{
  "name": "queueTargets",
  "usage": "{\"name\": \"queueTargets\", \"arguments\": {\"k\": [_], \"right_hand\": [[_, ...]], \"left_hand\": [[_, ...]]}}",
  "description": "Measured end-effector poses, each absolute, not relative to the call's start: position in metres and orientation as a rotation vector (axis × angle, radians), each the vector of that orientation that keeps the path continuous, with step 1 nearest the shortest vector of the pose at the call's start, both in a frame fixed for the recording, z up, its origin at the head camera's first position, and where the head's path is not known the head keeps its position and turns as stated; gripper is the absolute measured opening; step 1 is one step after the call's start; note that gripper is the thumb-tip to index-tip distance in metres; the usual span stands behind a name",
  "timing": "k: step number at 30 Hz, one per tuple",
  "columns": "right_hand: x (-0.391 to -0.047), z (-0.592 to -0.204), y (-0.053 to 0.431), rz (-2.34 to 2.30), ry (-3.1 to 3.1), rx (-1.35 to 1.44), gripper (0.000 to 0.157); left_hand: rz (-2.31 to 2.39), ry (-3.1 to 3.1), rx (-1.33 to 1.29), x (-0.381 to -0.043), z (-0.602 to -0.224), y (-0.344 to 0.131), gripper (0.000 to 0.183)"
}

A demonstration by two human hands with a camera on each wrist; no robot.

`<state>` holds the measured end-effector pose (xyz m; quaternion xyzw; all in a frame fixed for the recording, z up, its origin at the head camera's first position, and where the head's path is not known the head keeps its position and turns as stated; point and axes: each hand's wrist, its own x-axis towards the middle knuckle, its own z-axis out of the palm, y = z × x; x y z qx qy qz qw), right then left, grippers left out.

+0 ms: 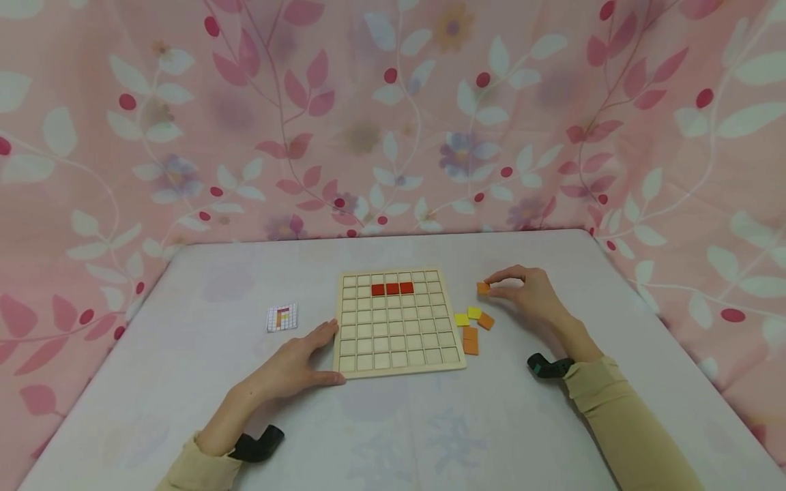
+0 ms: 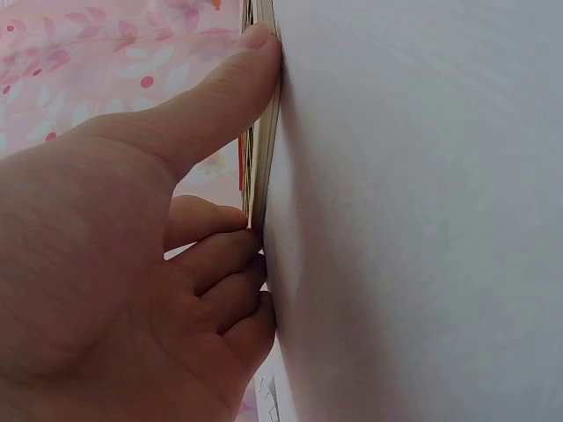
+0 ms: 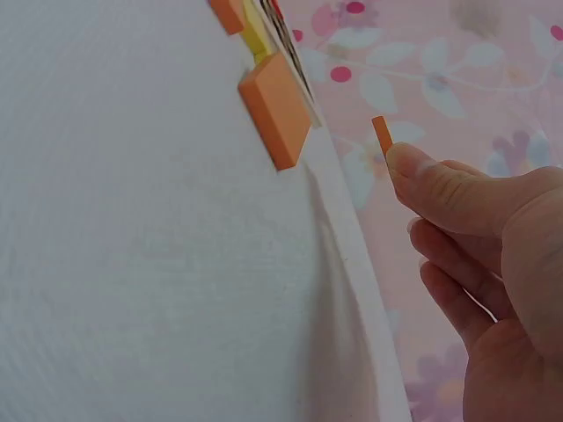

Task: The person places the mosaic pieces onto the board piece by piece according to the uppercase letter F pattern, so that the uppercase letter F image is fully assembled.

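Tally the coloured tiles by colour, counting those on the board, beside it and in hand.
Red tiles: 3, on the board
Orange tiles: 4, one pinched by the right hand, three lying beside the board
Yellow tiles: 2, beside the board
Total: 9

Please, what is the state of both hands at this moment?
Left hand: open, touching the edge of the board.
Right hand: closed, pinching an orange tile.

Open table lies between the board and right hand; loose tiles crowd the gap's near end; the left hand blocks the board's left edge
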<state>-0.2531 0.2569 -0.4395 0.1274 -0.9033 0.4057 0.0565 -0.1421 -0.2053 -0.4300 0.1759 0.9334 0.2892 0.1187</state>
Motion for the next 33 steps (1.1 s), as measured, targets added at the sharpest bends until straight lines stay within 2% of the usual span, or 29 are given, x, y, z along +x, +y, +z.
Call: {"name": "queueTargets", "arguments": {"k": [17, 33], "right_hand": [[-0.252, -0.43, 0.237, 1.288, -2.779, 0.334, 0.027], [-0.262, -0.423, 0.166, 1.377, -2.76, 0.481, 0.018]], "left_hand": [[0.82, 2.755, 0.533, -0.142, -0.429, -0.206, 0.103], [0.831, 2.757, 0.547, -0.142, -0.43, -0.207, 0.102]]}}
